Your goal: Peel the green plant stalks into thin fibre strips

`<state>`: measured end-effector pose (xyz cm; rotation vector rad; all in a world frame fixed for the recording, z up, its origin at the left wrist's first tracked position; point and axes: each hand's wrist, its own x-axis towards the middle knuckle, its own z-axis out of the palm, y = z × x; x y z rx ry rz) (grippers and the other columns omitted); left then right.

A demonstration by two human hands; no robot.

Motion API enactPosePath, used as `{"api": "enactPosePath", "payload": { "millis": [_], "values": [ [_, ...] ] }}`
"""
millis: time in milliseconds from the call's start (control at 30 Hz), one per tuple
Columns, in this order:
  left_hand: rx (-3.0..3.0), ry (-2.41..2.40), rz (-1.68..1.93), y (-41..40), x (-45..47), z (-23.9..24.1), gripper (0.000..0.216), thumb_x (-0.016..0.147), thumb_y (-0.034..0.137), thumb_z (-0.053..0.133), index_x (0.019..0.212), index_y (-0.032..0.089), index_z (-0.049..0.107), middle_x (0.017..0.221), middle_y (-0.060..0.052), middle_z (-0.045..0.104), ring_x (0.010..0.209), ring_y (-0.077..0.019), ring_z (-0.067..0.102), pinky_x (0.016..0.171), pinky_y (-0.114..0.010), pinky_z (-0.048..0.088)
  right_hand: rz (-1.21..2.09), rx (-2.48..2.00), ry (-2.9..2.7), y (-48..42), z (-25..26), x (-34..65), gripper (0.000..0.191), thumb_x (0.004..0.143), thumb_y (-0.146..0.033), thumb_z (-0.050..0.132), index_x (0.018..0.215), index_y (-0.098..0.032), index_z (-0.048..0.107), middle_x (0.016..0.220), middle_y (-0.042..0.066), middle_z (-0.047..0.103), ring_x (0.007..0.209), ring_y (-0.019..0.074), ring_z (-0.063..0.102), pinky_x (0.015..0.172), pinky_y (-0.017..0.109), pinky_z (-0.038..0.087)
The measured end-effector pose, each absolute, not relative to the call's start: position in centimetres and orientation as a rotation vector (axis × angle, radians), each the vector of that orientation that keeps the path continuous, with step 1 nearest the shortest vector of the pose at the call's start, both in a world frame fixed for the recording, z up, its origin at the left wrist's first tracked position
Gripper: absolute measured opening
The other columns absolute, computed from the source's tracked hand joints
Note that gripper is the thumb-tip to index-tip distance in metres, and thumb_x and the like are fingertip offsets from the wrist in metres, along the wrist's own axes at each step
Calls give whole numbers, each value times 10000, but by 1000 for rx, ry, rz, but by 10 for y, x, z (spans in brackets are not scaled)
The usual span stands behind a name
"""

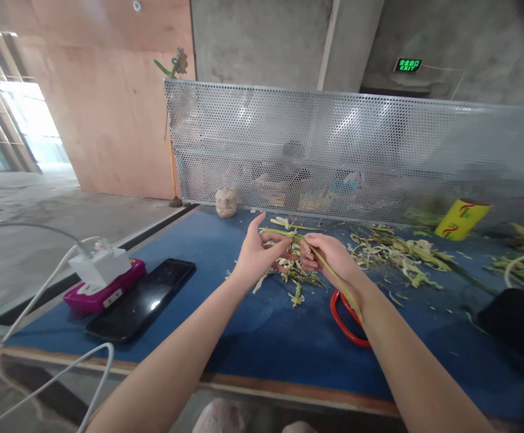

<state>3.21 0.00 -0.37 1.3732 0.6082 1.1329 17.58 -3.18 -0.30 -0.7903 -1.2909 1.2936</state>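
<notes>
My right hand (331, 257) is closed around a long green plant stem (329, 267), whose lower end runs back over the wrist. The stem's upper end reaches left to my left hand (262, 255). That hand has its thumb raised apart and its fingers stretched towards the stem, near or touching its tip. Beneath both hands lies a pile of green and pale plant scraps (296, 294). Red looped handles (340, 325), like those of scissors, rest on the blue table (262, 343) by my right wrist, partly hidden by the forearm and stem.
At left are a black phone (142, 300), a purple power strip (108, 294) with a white plug, and white cables. A perforated metal screen (252, 120) borders the far edge. More trimmings (397, 255), a yellow roll (462, 219) and a dark object (514, 325) are at right.
</notes>
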Motion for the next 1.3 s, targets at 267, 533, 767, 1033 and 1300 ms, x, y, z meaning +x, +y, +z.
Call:
{"api": "enactPosePath", "payload": {
  "millis": [267, 533, 767, 1033, 1300],
  "values": [
    [1502, 452, 1099, 2, 29, -5, 888, 666, 147, 631, 1343, 255, 65, 841, -26, 565, 518, -131, 617, 290, -131, 358, 1249, -838, -1453, -36, -4, 177, 222, 749, -226, 454, 536, -165, 462, 441, -47, 398, 393, 65, 338, 438, 234, 243],
    [1646, 496, 1244, 4, 27, -5, 800, 666, 24, 534, 1320, 286, 155, 895, -23, 598, 391, -11, 471, 295, -117, 340, 975, -1072, -1778, -42, -2, 174, 205, 765, -303, 485, 626, -160, 535, 487, -56, 362, 444, 65, 308, 439, 226, 225],
    [1713, 487, 1358, 5, 27, -6, 794, 638, -33, 463, 1306, 271, 160, 859, -15, 597, 408, -25, 462, 331, -137, 405, 853, -1184, -1898, -43, 3, 179, 238, 772, -290, 483, 568, -168, 489, 487, -44, 424, 461, 72, 370, 478, 231, 284],
    [1913, 433, 1330, 4, 27, -8, 782, 668, -18, 457, 1327, 262, 142, 827, -16, 600, 557, -71, 565, 443, -151, 433, 952, -1219, -1424, -28, -3, 193, 386, 765, -518, 431, 738, -173, 602, 639, 31, 558, 512, 99, 435, 494, 255, 315],
    [2188, 500, 1152, -3, 25, -8, 814, 682, 3, 448, 1352, 292, 87, 906, -22, 593, 578, -68, 558, 501, -171, 427, 925, -1188, -1312, -29, -11, 181, 322, 652, -463, 601, 750, -157, 623, 485, -42, 404, 440, 70, 334, 433, 230, 269]
  ]
}}
